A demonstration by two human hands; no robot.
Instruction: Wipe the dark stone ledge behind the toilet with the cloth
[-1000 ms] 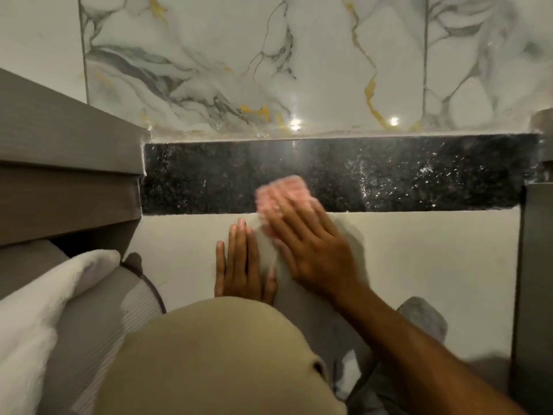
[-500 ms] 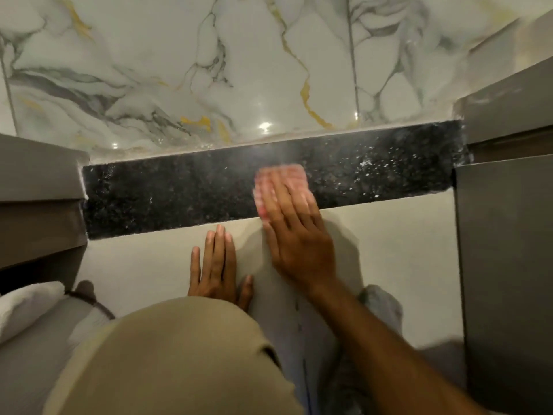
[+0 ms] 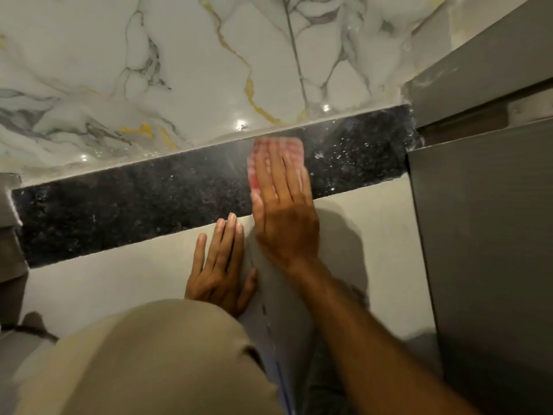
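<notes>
A dark speckled stone ledge point(image 3: 119, 211) runs across the view below the marble wall. My right hand point(image 3: 281, 205) lies flat on a pink checked cloth point(image 3: 279, 145) and presses it onto the right part of the ledge. Only the cloth's far edge and left side show past my fingers. White specks dot the ledge to the right of the cloth. My left hand point(image 3: 220, 265) rests flat, fingers together, on the pale beige face below the ledge, with its fingertips at the ledge's front edge.
A white marble wall with grey and gold veins point(image 3: 209, 70) rises behind the ledge. A grey cabinet point(image 3: 484, 235) closes off the right end, and another grey panel point(image 3: 9, 235) the left end. My beige-clothed knee point(image 3: 155, 360) fills the lower left.
My right hand has slid the cloth to the right along the ledge, toward the grey cabinet. The view has swung and tilted. My left hand has stayed flat below the ledge.
</notes>
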